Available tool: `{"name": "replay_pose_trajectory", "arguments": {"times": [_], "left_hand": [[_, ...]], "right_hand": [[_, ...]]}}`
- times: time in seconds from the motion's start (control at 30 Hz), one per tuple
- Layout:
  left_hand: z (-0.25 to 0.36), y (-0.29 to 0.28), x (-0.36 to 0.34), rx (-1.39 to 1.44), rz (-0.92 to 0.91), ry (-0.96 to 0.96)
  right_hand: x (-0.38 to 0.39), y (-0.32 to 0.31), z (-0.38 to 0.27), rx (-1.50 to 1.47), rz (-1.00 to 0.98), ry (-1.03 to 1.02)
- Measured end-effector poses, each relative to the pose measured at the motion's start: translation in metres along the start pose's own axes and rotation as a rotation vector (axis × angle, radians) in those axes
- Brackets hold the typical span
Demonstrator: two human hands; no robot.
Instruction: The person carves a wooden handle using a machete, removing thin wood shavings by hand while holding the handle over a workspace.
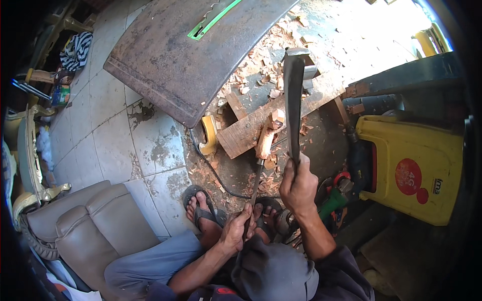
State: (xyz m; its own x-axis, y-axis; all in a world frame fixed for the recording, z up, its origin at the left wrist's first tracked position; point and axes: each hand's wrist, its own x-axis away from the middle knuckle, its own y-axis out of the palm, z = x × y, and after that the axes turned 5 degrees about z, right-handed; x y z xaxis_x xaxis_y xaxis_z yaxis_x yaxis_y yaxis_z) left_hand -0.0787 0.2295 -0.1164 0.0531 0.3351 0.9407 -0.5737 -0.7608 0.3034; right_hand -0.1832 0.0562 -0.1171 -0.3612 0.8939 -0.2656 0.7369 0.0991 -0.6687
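Carving a small wood piece on a plank, blade raised.

The right hand is clenched around the handle of a long dark blade, whose long axis runs nearly straight up and away from the grip, tip farthest from the fist. The left hand grasps a thin rod that slants up and slightly right from its grip to a pale wood piece, which rests against the plank among wood chips.
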Motion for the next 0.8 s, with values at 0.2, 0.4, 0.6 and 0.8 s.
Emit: {"name": "replay_pose_trajectory", "arguments": {"times": [0.2,0.4,0.6,0.8], "left_hand": [[-0.002,-0.001,-0.001,-0.032,0.008,0.012],[0.003,0.002,0.002,-0.047,0.042,0.014],[0.001,0.0,0.002,-0.07,-0.004,0.039],[0.001,-0.002,0.0,-0.066,0.026,0.051]], "right_hand": [[-0.002,0.013,0.014,0.1,-0.1,0.078],[-0.019,-0.002,-0.004,0.014,-0.149,0.147],[-0.014,0.008,0.004,0.199,-0.197,0.144],[-0.025,-0.001,-0.021,-0.072,-0.013,0.04]]}}
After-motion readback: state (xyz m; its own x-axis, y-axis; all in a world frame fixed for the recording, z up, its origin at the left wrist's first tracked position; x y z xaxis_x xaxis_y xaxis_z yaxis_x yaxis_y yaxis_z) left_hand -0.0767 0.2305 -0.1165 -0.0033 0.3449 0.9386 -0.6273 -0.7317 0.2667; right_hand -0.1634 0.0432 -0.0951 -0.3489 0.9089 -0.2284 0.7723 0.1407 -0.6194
